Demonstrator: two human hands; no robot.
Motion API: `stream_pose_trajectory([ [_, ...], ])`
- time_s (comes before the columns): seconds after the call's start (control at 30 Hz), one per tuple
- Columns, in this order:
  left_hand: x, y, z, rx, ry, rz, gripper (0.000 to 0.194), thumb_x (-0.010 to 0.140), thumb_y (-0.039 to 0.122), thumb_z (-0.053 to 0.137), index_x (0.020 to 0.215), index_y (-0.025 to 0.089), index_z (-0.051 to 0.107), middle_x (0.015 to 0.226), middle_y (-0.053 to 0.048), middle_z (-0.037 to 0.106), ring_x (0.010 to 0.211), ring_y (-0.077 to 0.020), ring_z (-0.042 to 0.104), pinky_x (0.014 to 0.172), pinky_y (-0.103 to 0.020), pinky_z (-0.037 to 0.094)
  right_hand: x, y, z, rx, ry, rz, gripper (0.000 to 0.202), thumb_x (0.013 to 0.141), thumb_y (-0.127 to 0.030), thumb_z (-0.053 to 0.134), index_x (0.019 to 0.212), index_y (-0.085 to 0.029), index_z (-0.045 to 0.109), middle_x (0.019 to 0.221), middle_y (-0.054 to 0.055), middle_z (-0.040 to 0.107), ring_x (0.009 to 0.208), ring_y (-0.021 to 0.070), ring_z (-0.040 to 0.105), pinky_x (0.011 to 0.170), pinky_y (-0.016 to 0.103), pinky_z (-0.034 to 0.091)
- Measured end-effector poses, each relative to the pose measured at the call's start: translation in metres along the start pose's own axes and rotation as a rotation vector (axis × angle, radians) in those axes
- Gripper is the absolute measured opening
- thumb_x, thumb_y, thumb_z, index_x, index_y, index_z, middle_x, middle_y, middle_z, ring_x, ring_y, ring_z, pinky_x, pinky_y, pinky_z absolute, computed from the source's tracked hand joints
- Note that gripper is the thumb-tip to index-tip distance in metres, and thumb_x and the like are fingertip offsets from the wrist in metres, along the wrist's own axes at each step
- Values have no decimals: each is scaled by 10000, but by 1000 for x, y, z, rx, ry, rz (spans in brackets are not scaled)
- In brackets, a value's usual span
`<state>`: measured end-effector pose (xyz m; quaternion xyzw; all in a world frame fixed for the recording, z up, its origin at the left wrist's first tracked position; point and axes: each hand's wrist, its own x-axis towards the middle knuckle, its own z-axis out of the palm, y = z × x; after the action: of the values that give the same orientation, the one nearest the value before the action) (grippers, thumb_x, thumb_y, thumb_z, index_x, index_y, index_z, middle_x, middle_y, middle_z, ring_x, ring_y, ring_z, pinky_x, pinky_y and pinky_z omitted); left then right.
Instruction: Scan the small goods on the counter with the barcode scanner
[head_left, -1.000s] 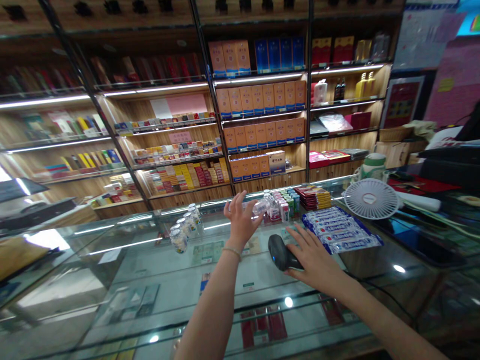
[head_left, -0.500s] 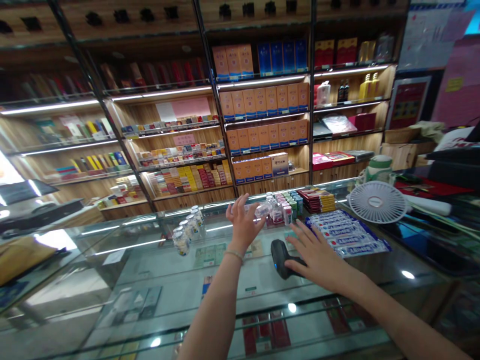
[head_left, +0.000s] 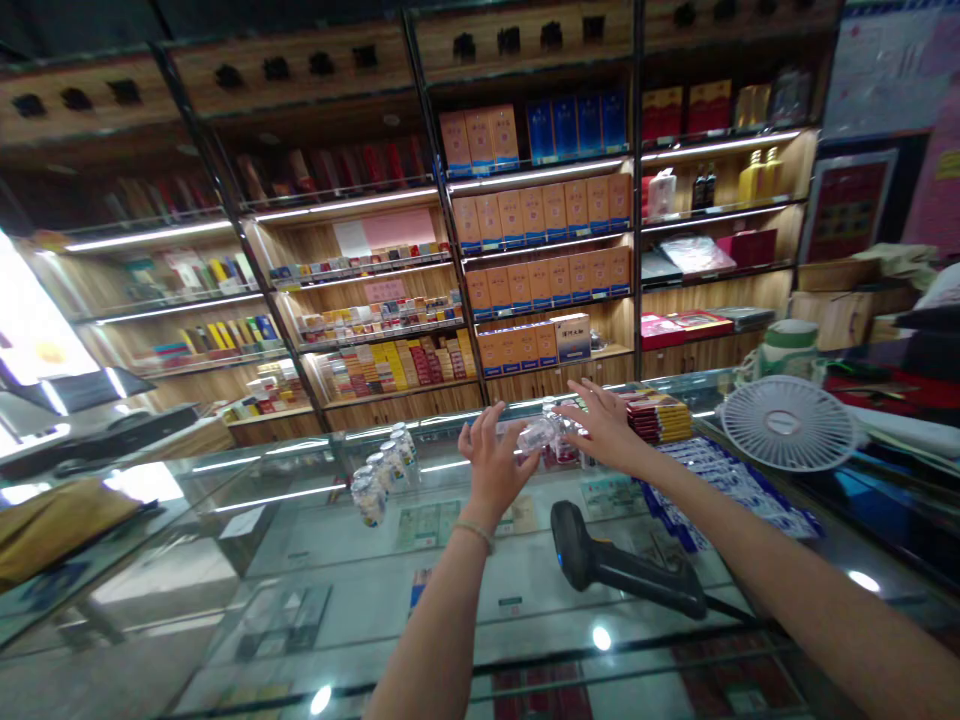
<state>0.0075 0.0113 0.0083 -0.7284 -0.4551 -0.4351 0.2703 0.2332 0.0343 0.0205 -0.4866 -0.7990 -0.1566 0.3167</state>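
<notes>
Over the glass counter, my left hand has its fingers apart, beside a clear plastic container that lies on its side. Whether the hand touches it cannot be made out. My right hand is at the container's other side, fingers spread, above small bottles that it partly hides. A black handheld scanner lies on the glass nearer to me, touched by neither hand. Left of my left hand stands a row of small white bottles.
Blue-and-white packets lie right of the bottles, with red and yellow packs behind. A white round fan and a green-lidded jug stand at the right. Stocked wooden shelves line the back.
My right hand has moved away from the scanner, forward and left to the container and small bottles. The scanner is now fully uncovered. My left hand has stayed near the container.
</notes>
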Motion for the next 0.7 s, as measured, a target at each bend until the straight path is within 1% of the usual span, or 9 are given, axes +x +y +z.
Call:
stream_pose_trajectory([
  [0.1,-2,-1,2,10,-8,0,393,753,433,796,1118,321,701,1451,-88,512,1349,-327,445,1171,-539,174,1,4,11,35,31,1,360,912,-387,626,1266,-333,662,1577,108,389,1456,340,291,1116,581,267],
  [0.23,-2,1,3,15,-29,-5,389,763,445,783,1123,320,704,1456,-93,511,1348,-323,447,1168,-535,176,-1,7,14,79,70,19,292,904,-378,631,1184,-326,696,1564,81,410,1453,335,295,1114,571,279],
  [0.47,0,9,2,0,-84,-27,382,778,450,770,1137,334,711,1470,-93,501,1364,-323,429,1161,-545,180,-6,5,0,215,117,37,297,940,-462,555,1166,-317,682,1585,68,367,1464,327,259,1122,575,260],
  [0.6,-1,14,5,-25,-143,12,336,775,484,765,1070,328,733,1471,-75,517,1370,-328,420,1165,-556,155,-6,-2,-7,259,135,38,290,949,-504,523,1062,-299,694,1586,51,368,1466,317,252,1137,570,239],
  [0.7,-3,18,7,-42,-198,46,259,786,478,752,1000,332,744,1485,-46,516,1386,-326,402,1167,-579,126,-5,-7,-9,267,148,31,292,934,-525,545,985,-276,688,1582,51,379,1466,316,255,1144,568,224],
])
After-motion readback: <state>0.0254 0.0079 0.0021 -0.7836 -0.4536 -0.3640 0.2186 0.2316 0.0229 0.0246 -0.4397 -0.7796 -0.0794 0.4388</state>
